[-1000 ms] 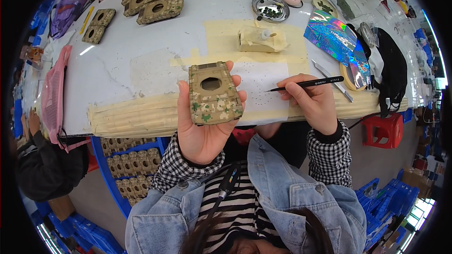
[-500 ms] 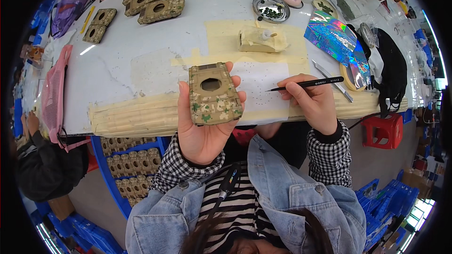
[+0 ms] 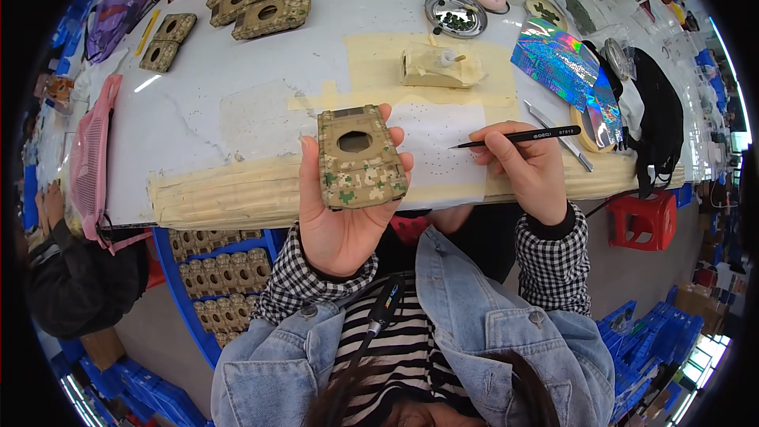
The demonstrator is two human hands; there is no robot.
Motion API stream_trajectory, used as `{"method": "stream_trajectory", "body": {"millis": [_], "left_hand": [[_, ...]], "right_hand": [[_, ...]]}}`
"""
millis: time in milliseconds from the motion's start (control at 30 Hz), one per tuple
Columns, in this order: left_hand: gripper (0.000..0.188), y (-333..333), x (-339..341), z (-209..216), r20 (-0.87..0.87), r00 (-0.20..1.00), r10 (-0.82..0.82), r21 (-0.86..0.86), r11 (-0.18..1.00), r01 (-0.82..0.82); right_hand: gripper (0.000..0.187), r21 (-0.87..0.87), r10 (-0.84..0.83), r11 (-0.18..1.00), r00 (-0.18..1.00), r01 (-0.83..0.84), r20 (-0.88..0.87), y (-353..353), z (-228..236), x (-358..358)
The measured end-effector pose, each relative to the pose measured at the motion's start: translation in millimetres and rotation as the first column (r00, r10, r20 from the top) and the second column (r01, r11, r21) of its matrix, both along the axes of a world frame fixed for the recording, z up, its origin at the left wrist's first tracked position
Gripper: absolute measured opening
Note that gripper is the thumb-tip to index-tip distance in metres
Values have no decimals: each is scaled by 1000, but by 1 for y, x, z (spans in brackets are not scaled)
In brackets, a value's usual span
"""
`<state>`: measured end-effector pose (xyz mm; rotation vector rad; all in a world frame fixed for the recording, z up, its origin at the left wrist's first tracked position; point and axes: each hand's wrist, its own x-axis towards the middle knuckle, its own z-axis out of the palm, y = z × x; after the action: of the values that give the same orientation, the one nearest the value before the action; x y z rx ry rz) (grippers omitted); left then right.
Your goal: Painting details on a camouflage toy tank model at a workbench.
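My left hand [image 3: 338,237] is closed around a camouflage-patterned model tank hull [image 3: 362,172], its top face with the round opening turned up. Thumb on one side and fingertips on the other grip its edges. Between thumb and fingers of my right hand [image 3: 528,170] is a pair of slim black tweezers [image 3: 522,137], the thin tip pointing left. That tip hovers over or touches a white paper sheet [image 3: 443,174] scattered with tiny dark specks; which of the two I cannot tell. Whether the tip pinches a speck is too small to see.
Beyond the paper stands a tape-covered block [image 3: 435,69] with a small white cap. A metal dish [image 3: 480,25] holds dark green bits. More camouflage hulls [image 3: 273,16] lie at the back left and fill a blue crate [image 3: 207,340] below. A craft knife [image 3: 558,136] lies at right.
The tweezers and my right hand have shifted very slightly, the tip a little to the right. My left hand and the hull stay nearly still.
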<state>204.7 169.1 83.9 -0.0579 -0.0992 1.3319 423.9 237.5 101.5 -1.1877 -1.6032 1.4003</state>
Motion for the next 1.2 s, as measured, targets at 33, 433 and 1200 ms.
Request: {"method": "stream_trajectory", "body": {"millis": [33,433,1200], "left_hand": [[73,0,0,0,0,1000,-1,2,1000,1],[68,-2,5,0,-107,993,-44,8,999,45],[75,-4,9,2,-98,995,1,136,991,12]], "right_hand": [[20,-2,-4,1000,1000,4,-5,0,0,0],[25,102,-65,991,978,86,-198,-5,12,-8],[23,240,25,968,934,67,-358,-34,40,-33]]}}
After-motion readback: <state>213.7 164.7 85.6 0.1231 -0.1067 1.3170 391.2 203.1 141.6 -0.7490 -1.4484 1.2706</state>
